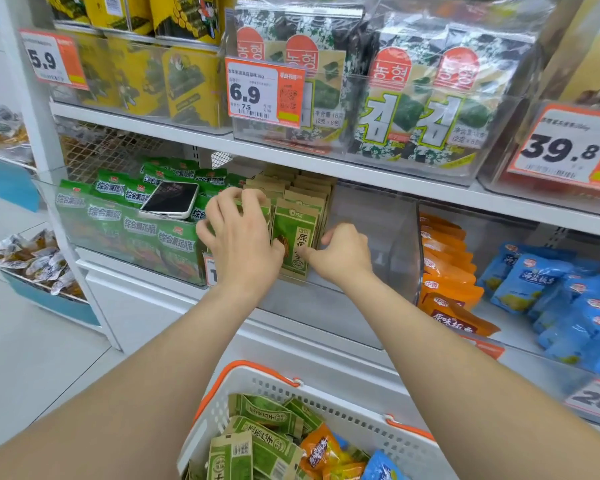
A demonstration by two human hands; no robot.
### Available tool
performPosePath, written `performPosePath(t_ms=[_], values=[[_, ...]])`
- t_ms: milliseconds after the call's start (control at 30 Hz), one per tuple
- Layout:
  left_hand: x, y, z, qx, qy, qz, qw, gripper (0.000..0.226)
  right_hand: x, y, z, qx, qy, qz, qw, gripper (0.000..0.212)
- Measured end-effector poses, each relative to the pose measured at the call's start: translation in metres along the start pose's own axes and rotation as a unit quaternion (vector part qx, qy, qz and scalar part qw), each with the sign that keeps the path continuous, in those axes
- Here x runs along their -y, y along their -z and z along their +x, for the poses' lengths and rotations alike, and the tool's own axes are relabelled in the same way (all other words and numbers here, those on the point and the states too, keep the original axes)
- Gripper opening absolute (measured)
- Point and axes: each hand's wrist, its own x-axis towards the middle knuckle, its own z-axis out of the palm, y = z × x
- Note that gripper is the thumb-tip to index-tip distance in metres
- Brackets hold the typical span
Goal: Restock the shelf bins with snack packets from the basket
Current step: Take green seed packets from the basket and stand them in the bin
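While both hands work the clear bin [371, 216] — upright kraft packets [297, 237]
left hand [238, 237] grips packet tops, right hand [342, 252] pinches front packet

phone [169, 200]: lies screen up on the green packets, dark screen, pale case
price tag 6.9 [264, 92]: orange and white, on the front of the upper bin, beside a QR code
price tag 5.9 [51, 59]: upper left, on the yellow packs' bin
price tag 39.8 [568, 148]: upper right, tilted
seaweed packs [416, 102]: upright in a clear upper bin, green and white with Korean lettering
yellow packs [184, 81]: upright in the upper left bin
wrapped sweets [37, 259]: heaped in a blue-edged tray at far left, low down
floor [21, 344]: pale tiles
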Motion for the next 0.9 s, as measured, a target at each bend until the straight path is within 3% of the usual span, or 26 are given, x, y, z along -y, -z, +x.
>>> performPosePath(t_ms=[133, 233, 333, 433, 500, 567, 667, 800, 833, 900], values=[[0.007, 0.016, 0.002, -0.045, -0.032, -0.058, 0.997, 0.043, 0.011, 0.004, -0.017, -0.019, 0.059, -0.014, 0.998, 0.026], [0.017, 0.028, -0.002, 0.043, -0.03, -0.154, 0.987, 0.021, 0.018, 0.01, -0.041, 0.007, 0.192, -0.085, 0.978, 0.028], [0.028, 0.039, -0.007, 0.15, -0.049, -0.168, 0.973, 0.033, 0.018, 0.013, -0.063, 0.077, 0.304, -0.205, 0.927, 0.027], [0.032, 0.052, -0.012, 0.393, -0.062, -0.165, 0.903, 0.041, 0.009, 0.008, -0.083, 0.198, 0.351, -0.309, 0.861, 0.02], [0.038, 0.052, -0.02, 0.561, -0.036, -0.076, 0.823, 0.032, -0.001, -0.002, -0.099, 0.277, 0.354, -0.371, 0.813, 0.015], [0.042, 0.051, -0.029, 0.656, -0.037, 0.04, 0.753, 0.021, -0.011, -0.019, -0.118, 0.328, 0.349, -0.428, 0.766, 0.015], [0.04, 0.052, -0.039, 0.692, -0.04, 0.107, 0.713, 0.026, -0.025, -0.052, -0.143, 0.351, 0.352, -0.483, 0.721, 0.005], [0.032, 0.056, -0.044, 0.684, -0.064, 0.114, 0.717, 0.031, -0.043, -0.099, -0.172, 0.413, 0.378, -0.494, 0.664, 0.011], [0.032, 0.056, -0.045, 0.685, -0.067, 0.111, 0.717, 0.031, -0.047, -0.11, -0.178, 0.419, 0.396, -0.492, 0.653, 0.014], [0.034, 0.053, -0.046, 0.685, -0.074, 0.114, 0.716, 0.032, -0.056, -0.129, -0.187, 0.417, 0.428, -0.469, 0.651, 0.042]])
